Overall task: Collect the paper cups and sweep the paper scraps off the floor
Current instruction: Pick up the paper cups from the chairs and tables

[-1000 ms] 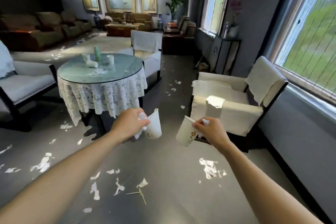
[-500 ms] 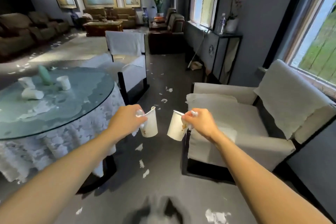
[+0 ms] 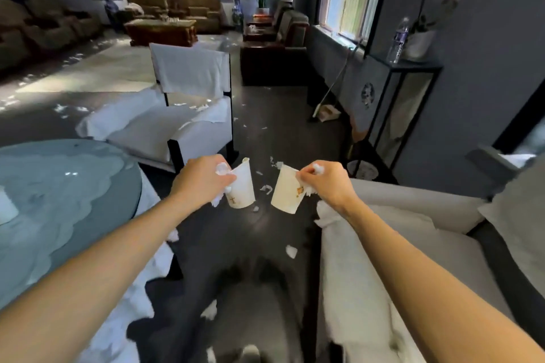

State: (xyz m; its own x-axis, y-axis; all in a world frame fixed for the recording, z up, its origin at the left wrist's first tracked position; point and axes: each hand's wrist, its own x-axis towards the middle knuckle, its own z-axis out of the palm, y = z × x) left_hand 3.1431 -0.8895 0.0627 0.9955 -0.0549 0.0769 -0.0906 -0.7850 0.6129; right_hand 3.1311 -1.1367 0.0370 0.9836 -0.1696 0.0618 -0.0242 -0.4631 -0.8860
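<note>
My left hand (image 3: 203, 181) pinches the rim of a white paper cup (image 3: 243, 187) together with some crumpled white paper. My right hand (image 3: 326, 184) grips a second white paper cup (image 3: 287, 193) with a gold mark, also with bits of paper between its fingers. Both cups hang tilted at chest height above the dark floor, a small gap between them. White paper scraps (image 3: 267, 188) lie scattered on the floor ahead and below, one scrap (image 3: 291, 251) close to the armchair. Part of another cup (image 3: 6, 206) shows at the left edge on the table.
A round glass table (image 3: 67, 186) with a lace cloth stands at my left. A white armchair (image 3: 383, 244) is at my right, another white armchair (image 3: 182, 115) ahead. A broom and dustpan (image 3: 327, 109) lean by the window wall near a black side table (image 3: 407, 68).
I have walked forward between the table and the armchair; the table slid left and closer. Both hands keep their cups, held in about the same pose.
</note>
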